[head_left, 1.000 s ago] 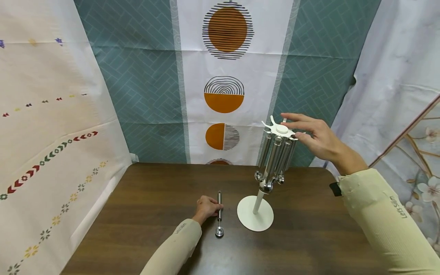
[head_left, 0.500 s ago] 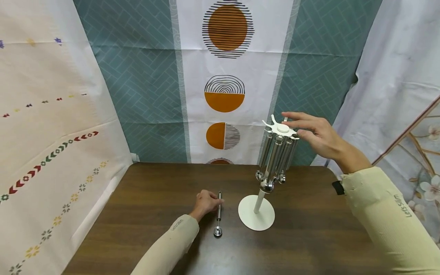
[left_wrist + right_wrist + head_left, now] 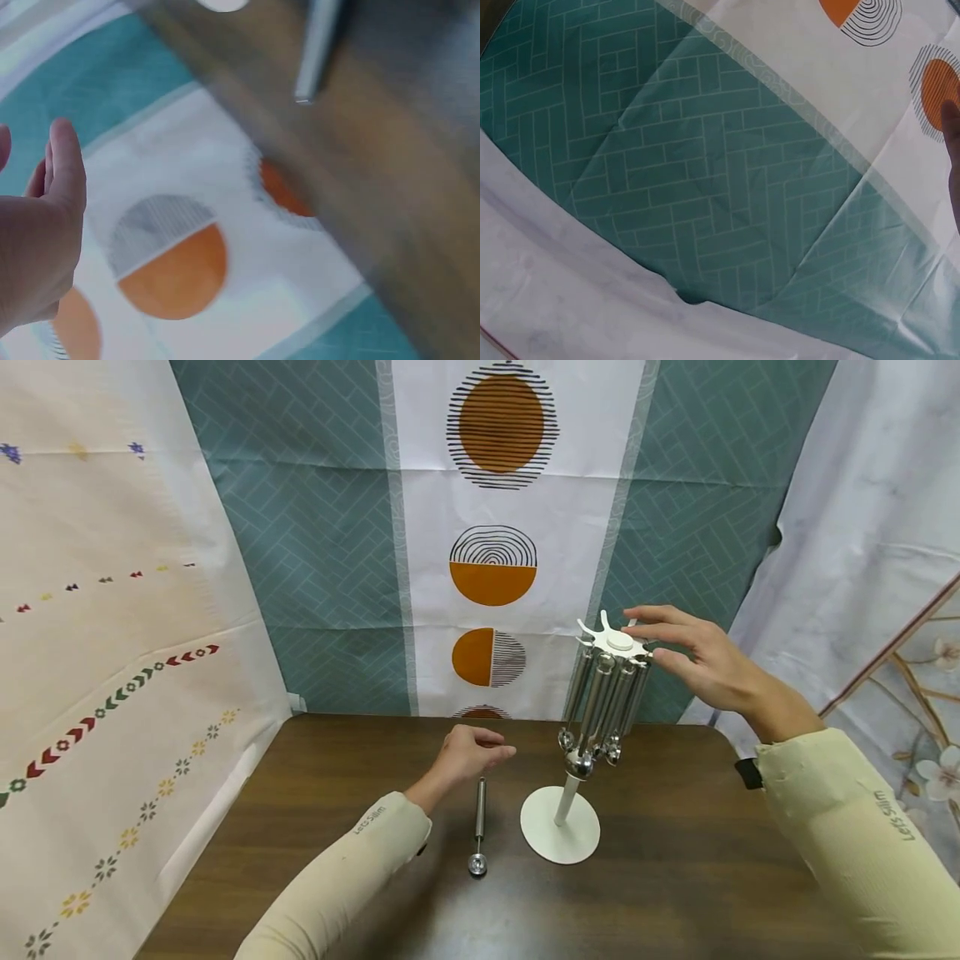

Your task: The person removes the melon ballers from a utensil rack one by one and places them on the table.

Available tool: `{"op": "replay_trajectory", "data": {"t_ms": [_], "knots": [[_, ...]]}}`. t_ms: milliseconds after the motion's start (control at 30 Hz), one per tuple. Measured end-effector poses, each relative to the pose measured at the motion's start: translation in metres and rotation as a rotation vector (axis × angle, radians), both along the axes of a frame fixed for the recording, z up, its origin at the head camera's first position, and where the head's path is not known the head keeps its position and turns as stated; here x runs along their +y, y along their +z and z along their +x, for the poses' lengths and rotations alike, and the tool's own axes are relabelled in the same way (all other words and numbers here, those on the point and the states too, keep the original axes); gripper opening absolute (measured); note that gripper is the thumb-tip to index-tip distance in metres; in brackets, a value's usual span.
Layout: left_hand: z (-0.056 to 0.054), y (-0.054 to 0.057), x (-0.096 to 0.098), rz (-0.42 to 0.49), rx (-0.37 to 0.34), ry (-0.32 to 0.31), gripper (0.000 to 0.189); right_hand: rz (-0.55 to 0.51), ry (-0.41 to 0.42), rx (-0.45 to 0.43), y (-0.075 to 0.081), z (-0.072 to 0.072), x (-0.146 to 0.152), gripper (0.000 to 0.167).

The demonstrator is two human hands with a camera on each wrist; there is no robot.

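Note:
A steel melon baller with a small round head lies on the brown table, head toward the near edge; the left wrist view shows its handle end. My left hand hovers just beyond that end, fingers fairly straight with nothing between them. To the right stands a white utensil stand with a round base and a hooked top, hung with several steel-handled utensils. My right hand holds the right side of the stand's top between thumb and fingers. The right wrist view catches only fingers at its edge.
The dark wooden table ends at a hanging cloth in teal and white with orange circles. A pale patterned cloth hangs on the left and a white floral one on the right.
My left hand has let go of the melon baller and moved up and away toward the back. The melon baller stays on the table. My right hand keeps its place at the stand's top.

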State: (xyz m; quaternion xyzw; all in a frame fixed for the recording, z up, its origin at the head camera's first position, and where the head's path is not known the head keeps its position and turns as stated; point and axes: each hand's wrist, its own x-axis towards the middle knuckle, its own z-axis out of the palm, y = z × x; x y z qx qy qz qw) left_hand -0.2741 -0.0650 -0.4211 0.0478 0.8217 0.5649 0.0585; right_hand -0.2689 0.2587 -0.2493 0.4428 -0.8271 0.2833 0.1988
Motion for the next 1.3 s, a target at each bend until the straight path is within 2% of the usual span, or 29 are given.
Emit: {"op": "replay_trajectory", "data": {"t_ms": [100, 300, 400, 500, 633, 733, 967, 1100, 1300], "knots": [[0.001, 0.020, 0.009, 0.027, 0.023, -0.039, 0.032, 0.013, -0.003, 0.002, 0.000, 0.001, 0.002, 0.036], [0.001, 0.058, 0.028, 0.091, 0.130, -0.139, 0.033, 0.060, -0.056, -0.041, 0.005, 0.005, 0.000, 0.035], [0.001, 0.072, 0.039, 0.153, 0.165, -0.194, 0.033, 0.076, -0.119, -0.092, 0.009, 0.007, -0.004, 0.032], [0.000, 0.081, 0.049, 0.210, 0.189, -0.237, 0.035, 0.076, -0.178, -0.140, 0.012, 0.007, -0.008, 0.030], [-0.001, 0.087, 0.059, 0.251, 0.203, -0.274, 0.037, 0.063, -0.199, -0.196, 0.015, 0.007, -0.012, 0.031], [-0.001, 0.088, 0.065, 0.243, 0.235, -0.290, 0.036, 0.061, -0.205, -0.238, 0.017, 0.007, -0.015, 0.032], [-0.001, 0.087, 0.069, 0.224, 0.274, -0.287, 0.032, 0.038, -0.257, -0.309, 0.021, 0.009, -0.021, 0.029], [-0.001, 0.087, 0.068, 0.221, 0.266, -0.271, 0.030, 0.029, -0.257, -0.328, 0.023, 0.011, -0.022, 0.025], [0.001, 0.090, 0.064, 0.218, 0.262, -0.273, 0.031, 0.088, -0.219, -0.302, 0.026, 0.012, -0.021, 0.030]]}}
